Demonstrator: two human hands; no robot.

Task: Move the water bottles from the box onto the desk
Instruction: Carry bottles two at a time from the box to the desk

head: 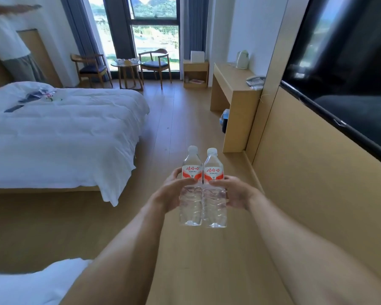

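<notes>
water bottles, upright, between both hands

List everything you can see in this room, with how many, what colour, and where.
clear plastic water bottles: two, red-and-white labels, upright, side by side, held above the floor
light wooden desk: one, right wall
pale electric kettle: one, desk's far end
grey telephone: one, desk's near end
white-covered bed: one, left
wooden armchairs: two, dark cushions, by window
small round wooden table: one, between armchairs
black wall television: one, right
second person: one, far left
left hand: grips left bottle
right hand: grips right bottle
</notes>
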